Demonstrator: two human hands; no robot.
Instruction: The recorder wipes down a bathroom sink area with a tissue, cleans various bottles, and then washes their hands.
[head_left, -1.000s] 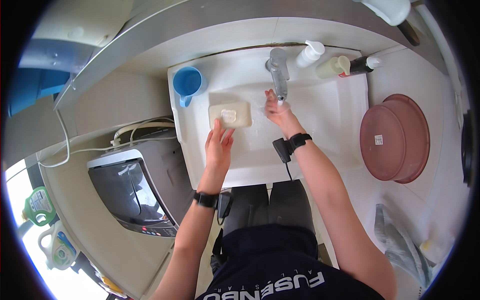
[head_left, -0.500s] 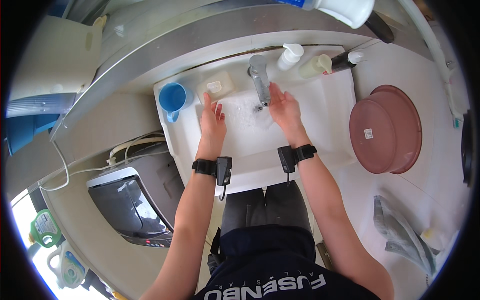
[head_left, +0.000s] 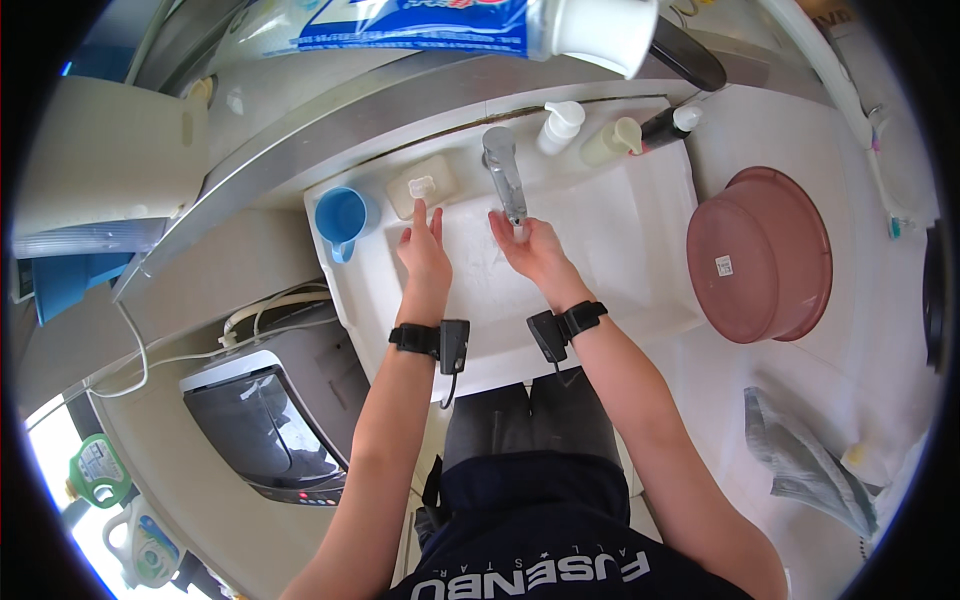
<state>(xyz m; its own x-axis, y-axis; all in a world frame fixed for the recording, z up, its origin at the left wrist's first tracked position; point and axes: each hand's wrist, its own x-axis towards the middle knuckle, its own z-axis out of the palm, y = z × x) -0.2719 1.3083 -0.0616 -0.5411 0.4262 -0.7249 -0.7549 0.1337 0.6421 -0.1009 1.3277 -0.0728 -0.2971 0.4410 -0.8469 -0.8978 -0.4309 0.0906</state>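
My right hand [head_left: 538,252] is cupped just under the spout of the chrome faucet [head_left: 503,170], palm upward, and a short stream of water runs down into it. The fingers hold nothing. To its left, my left hand [head_left: 426,257] hovers over the left side of the white sink [head_left: 620,265]. Its fingers are spread and empty, and their tips reach toward the pale soap dish [head_left: 440,178] with a white bar of soap [head_left: 422,187]. A blue mug [head_left: 343,222] stands on the sink's left corner.
Behind the faucet stand a white pump bottle [head_left: 560,127], a yellowish pump bottle [head_left: 610,142] and a dark bottle [head_left: 664,130]. A pink basin [head_left: 758,255] leans at right. A toothpaste tube [head_left: 430,27] lies on the shelf above. A washing machine [head_left: 265,420] stands at lower left.
My right hand has moved left and nearer to me, from beside the faucet to under its spout. The splashing in the sink is gone. My view has shifted, showing more of the toothpaste tube.
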